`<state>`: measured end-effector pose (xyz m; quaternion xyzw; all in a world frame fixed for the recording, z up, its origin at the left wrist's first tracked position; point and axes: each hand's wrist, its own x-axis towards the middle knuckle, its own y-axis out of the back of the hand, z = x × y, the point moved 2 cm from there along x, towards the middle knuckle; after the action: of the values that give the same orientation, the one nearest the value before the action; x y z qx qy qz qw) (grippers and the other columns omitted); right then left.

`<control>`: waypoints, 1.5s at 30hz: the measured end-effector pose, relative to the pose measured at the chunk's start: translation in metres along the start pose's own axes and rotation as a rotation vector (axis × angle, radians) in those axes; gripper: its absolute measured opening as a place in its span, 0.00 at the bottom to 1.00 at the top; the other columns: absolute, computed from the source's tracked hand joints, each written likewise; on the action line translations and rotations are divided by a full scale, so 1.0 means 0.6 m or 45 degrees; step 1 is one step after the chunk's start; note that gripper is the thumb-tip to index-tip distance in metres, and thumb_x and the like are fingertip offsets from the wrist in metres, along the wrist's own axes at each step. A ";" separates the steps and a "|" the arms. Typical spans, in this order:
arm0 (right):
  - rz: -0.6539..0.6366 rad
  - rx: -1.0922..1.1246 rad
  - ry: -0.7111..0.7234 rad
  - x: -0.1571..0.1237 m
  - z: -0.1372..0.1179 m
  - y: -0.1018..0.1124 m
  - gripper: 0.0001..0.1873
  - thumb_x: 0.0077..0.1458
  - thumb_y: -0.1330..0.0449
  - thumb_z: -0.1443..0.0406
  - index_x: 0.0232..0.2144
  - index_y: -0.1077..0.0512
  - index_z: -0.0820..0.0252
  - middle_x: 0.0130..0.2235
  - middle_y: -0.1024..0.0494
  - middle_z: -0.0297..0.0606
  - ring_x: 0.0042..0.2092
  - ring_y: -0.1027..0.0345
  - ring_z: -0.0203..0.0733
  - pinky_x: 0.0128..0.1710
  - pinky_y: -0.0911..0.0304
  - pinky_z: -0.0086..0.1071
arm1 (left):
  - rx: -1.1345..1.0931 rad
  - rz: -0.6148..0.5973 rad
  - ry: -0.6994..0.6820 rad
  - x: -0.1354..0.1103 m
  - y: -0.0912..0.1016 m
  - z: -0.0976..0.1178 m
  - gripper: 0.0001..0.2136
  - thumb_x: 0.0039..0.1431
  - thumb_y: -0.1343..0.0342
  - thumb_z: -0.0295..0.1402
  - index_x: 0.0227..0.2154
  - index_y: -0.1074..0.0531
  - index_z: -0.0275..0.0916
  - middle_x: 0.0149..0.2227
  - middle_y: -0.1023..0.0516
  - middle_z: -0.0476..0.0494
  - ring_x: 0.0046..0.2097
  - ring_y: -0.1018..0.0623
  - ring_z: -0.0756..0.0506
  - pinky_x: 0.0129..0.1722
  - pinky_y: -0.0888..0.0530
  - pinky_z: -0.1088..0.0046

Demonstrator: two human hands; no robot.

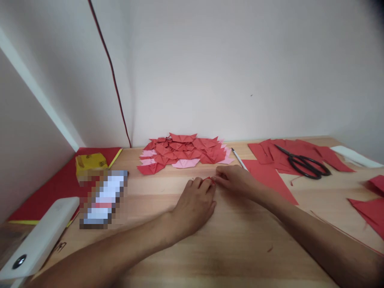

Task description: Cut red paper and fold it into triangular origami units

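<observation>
A small piece of red paper [209,179] lies on the wooden table, mostly covered by my fingers. My left hand [196,204] rests over it with curled fingers, pressing it down. From the right, my right hand [235,179] pinches its edge, close to the left fingertips. How the paper is folded is hidden. Just beyond my hands, by the wall, is a pile of folded red and pink paper pieces [183,150] with pointed ends. A white pen [239,158] and a flat red sheet [270,180] lie beside my right hand.
Black-handled scissors [306,166] rest on cut red papers [288,152] at the back right. More red paper [367,212] is at the right edge. On the left are a blurred phone [105,198], a yellow packet [90,164] and a long white device [42,236].
</observation>
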<state>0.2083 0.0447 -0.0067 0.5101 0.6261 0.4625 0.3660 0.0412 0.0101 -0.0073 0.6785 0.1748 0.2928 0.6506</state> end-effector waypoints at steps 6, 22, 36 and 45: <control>0.065 0.026 -0.012 -0.011 -0.003 -0.006 0.12 0.58 0.48 0.61 0.25 0.35 0.59 0.26 0.26 0.33 0.28 0.37 0.35 0.25 0.54 0.28 | 0.022 0.083 0.032 0.005 -0.021 0.006 0.17 0.61 0.53 0.29 0.52 0.34 0.31 0.52 0.31 0.38 0.48 0.34 0.39 0.47 0.32 0.57; 0.004 -0.069 0.017 -0.006 -0.011 -0.002 0.12 0.60 0.50 0.62 0.25 0.35 0.59 0.28 0.25 0.37 0.30 0.33 0.39 0.28 0.54 0.30 | 0.066 0.125 -0.066 0.005 -0.022 -0.004 0.15 0.60 0.52 0.26 0.50 0.32 0.31 0.50 0.28 0.38 0.46 0.31 0.39 0.41 0.30 0.60; -0.004 -0.055 0.043 -0.012 -0.011 -0.002 0.08 0.59 0.51 0.65 0.29 0.35 0.59 0.30 0.24 0.38 0.31 0.32 0.40 0.29 0.53 0.31 | 0.052 0.124 -0.046 0.003 -0.018 -0.003 0.15 0.61 0.52 0.27 0.50 0.32 0.32 0.51 0.29 0.38 0.47 0.32 0.40 0.43 0.30 0.60; -0.029 -0.048 0.032 -0.011 -0.009 0.001 0.07 0.59 0.52 0.65 0.30 0.35 0.59 0.31 0.24 0.38 0.32 0.32 0.41 0.28 0.53 0.30 | 0.183 0.157 -0.168 -0.001 -0.026 -0.004 0.13 0.61 0.53 0.26 0.46 0.28 0.33 0.55 0.30 0.39 0.47 0.32 0.39 0.43 0.31 0.58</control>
<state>0.2049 0.0369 -0.0042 0.4901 0.6274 0.4765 0.3730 0.0418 0.0130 -0.0228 0.7507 0.1100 0.2739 0.5910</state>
